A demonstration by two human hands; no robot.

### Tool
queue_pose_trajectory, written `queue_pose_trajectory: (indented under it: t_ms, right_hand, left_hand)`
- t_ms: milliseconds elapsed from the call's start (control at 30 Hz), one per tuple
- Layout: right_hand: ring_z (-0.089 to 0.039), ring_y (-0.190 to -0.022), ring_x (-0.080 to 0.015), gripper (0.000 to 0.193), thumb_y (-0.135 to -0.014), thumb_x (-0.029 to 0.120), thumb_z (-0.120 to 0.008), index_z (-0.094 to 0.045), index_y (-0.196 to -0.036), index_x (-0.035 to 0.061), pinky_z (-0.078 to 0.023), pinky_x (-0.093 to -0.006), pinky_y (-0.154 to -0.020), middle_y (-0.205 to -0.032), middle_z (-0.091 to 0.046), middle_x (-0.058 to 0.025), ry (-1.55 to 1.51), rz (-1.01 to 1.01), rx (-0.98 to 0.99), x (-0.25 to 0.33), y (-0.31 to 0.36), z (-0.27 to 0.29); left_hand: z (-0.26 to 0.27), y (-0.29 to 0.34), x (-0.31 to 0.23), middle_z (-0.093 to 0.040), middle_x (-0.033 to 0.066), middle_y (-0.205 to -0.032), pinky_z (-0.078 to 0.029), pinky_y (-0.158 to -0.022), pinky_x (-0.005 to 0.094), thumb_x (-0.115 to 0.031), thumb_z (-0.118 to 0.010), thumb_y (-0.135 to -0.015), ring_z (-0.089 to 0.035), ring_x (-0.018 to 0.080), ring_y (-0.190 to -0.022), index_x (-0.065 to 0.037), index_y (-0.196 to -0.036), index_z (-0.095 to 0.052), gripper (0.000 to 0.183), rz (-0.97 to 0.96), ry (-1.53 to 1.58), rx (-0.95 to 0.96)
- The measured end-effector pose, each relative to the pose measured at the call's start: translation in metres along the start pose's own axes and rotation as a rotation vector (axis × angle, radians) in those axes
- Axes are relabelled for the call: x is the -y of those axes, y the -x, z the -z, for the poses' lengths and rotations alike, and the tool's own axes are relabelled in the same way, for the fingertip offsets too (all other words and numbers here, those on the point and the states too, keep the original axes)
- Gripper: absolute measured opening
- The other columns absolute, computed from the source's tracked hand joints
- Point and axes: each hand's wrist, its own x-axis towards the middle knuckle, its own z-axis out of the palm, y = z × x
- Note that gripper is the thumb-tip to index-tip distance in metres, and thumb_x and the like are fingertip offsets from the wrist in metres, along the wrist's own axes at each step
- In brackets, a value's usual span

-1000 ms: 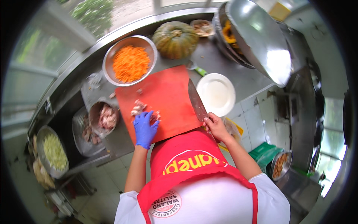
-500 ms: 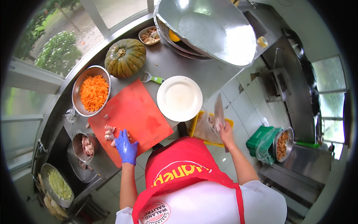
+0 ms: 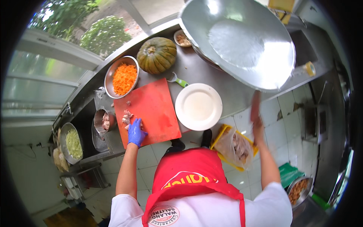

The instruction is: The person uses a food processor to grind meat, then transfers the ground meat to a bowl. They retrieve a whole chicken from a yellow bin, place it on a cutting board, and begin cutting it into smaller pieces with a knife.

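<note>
My left hand (image 3: pixel 136 132), in a blue glove, is on the near left part of a red cutting board (image 3: pixel 155 109). Its fingers curve over a piece of raw meat (image 3: pixel 141 124), mostly hidden by the glove. Several chopped meat pieces (image 3: pixel 127 117) lie just beyond the fingertips. Out to the right, away from the counter, my bare right hand (image 3: pixel 258 130) grips a large knife (image 3: pixel 255 106) whose blade points up and is smeared by motion. A white plate (image 3: pixel 198 106) sits right of the board, near a green-handled peeler (image 3: pixel 179 80).
A whole squash (image 3: pixel 157 55), a bowl of shredded carrot (image 3: pixel 124 78) and a huge metal wok (image 3: pixel 242 41) line the back. Left stand a meat pot (image 3: pixel 104 121) and a tray of shredded greens (image 3: pixel 73 143). A yellow crate (image 3: pixel 228 130) with bagged meat is below my right arm.
The view has turned, so the counter sits farther right. My right hand has swung the knife outward and up. The left hand stays on the meat.
</note>
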Motion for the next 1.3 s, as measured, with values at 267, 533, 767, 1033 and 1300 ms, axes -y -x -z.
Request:
queue_pose_trajectory:
  t_ms: [267, 533, 767, 1033, 1300]
  right_hand:
    - [-0.036, -0.038, -0.0112, 0.036, -0.110, 0.032, -0.048, -0.040, -0.079, 0.0157, -0.030, -0.0314, -0.036, -0.057, -0.045, 0.0002, -0.756, -0.623, -0.534, -0.040, -0.094, 0.049]
    - [-0.068, -0.077, -0.0261, 0.027, -0.107, 0.024, -0.055, -0.063, -0.111, -0.0018, -0.054, -0.0464, -0.070, -0.081, -0.068, -0.0148, 0.189, 0.182, -0.141, -0.061, 0.047, -0.045]
    - [-0.047, -0.056, -0.0143, 0.024, -0.105, 0.027, -0.054, -0.062, -0.093, 0.0079, -0.037, -0.0391, -0.045, -0.070, -0.054, -0.0022, -0.178, -0.066, -0.075, -0.081, -0.021, 0.033]
    - [-0.064, -0.072, -0.0438, 0.031, -0.108, 0.029, -0.053, -0.060, -0.098, 0.0001, -0.046, -0.0540, -0.065, -0.077, -0.065, -0.0239, 0.013, -0.319, -0.516, -0.040, -0.070, 0.032]
    - [-0.067, -0.099, -0.0460, 0.037, -0.097, -0.002, -0.047, -0.054, -0.133, 0.0035, -0.055, -0.0534, -0.083, -0.110, -0.066, -0.0234, 0.529, -0.011, -0.028, -0.032, -0.023, 0.014]
  left_hand:
    - [-0.006, 0.016, -0.013, -0.056, 0.0211, -0.148, -0.031, -0.124, 0.0519, -0.014, -0.086, -0.071, -0.049, 0.0357, -0.143, -0.005, -0.149, -0.050, 0.086, -0.035, -0.035, -0.056]
    - [-0.018, 0.002, 0.013, -0.059, 0.0032, -0.091, -0.052, -0.072, 0.0355, -0.002, -0.081, -0.072, -0.061, 0.0199, -0.084, -0.006, -0.114, -0.061, 0.047, -0.116, 0.161, -0.234]
    - [-0.021, -0.007, 0.012, -0.064, 0.0034, -0.102, -0.053, -0.078, 0.0334, 0.002, -0.083, -0.068, -0.063, 0.0174, -0.090, -0.003, -0.127, -0.056, 0.065, -0.008, 0.230, -0.035]
    - [-0.013, -0.016, 0.005, -0.064, 0.0114, -0.140, -0.052, -0.105, 0.0328, 0.006, -0.088, -0.062, -0.063, 0.0215, -0.125, -0.001, -0.155, -0.041, 0.104, 0.154, 0.268, 0.124]
    - [-0.008, -0.013, -0.003, -0.060, -0.0003, -0.100, -0.055, -0.076, 0.0303, 0.010, -0.087, -0.060, -0.059, 0.0130, -0.085, -0.001, -0.137, -0.053, 0.085, 0.115, 0.246, 0.111]
